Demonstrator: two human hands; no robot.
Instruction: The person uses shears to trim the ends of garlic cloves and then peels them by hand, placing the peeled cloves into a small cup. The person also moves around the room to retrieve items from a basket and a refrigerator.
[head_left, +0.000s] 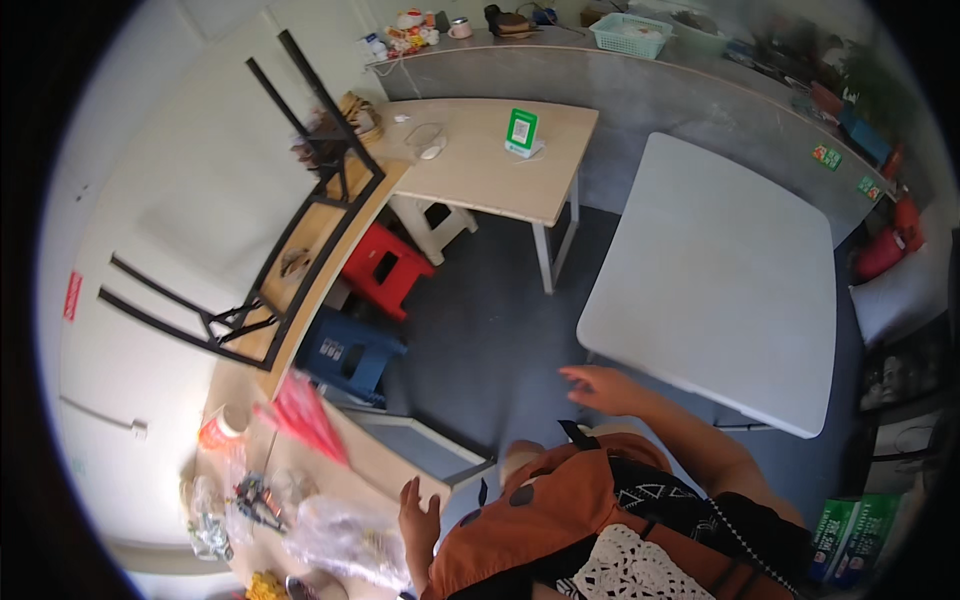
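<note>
My right hand (604, 390) is held out over the dark floor, just short of the near edge of a white folding table (712, 277). Its fingers are loosely spread and hold nothing. My left hand (421, 517) is raised beside my orange apron (517, 532), fingers apart and holding nothing. The closest thing to it is a wooden tabletop (375, 457) bearing a clear plastic bag (337, 536). Further along that tabletop lie a pink plastic bag (311, 420) and a paper tub (223, 426).
A folding table with black metal legs (319, 262) lies upside down on the wooden tables along the wall. Red (386, 270) and blue (352, 356) plastic stools stand below. A green sign with a printed code (522, 133) stands on the far table (480, 176), before a grey counter (495, 71).
</note>
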